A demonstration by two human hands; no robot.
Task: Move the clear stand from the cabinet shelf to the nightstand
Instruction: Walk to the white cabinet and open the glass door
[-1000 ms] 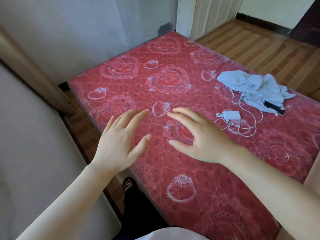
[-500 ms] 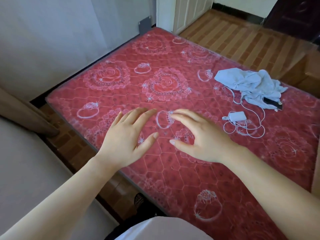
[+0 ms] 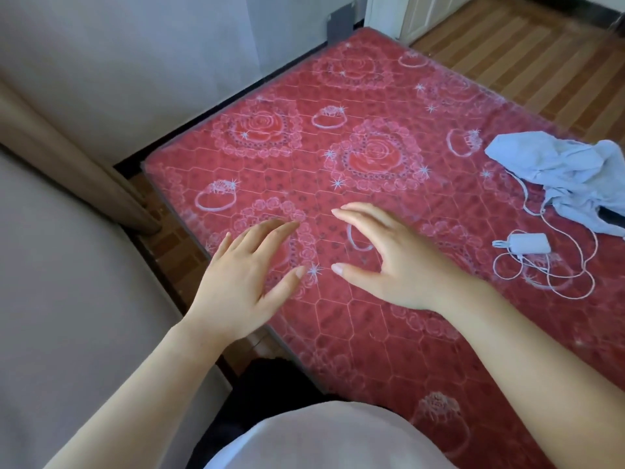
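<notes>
My left hand [image 3: 241,277] and my right hand [image 3: 389,258] hover side by side above a red patterned mattress [image 3: 355,184]. Both are palm down with fingers spread and hold nothing. No clear stand, cabinet shelf or nightstand shows in this view.
A crumpled light blue cloth [image 3: 568,177] lies on the mattress at the right, with a white charger and its tangled cable [image 3: 527,245] in front of it. A beige padded surface [image 3: 67,282] fills the left. Wooden floor [image 3: 527,52] and a white door lie beyond the mattress.
The view has swung to the right, so the mattress and cloth have shifted in the frame. Both hands stay empty and spread, in much the same pose.
</notes>
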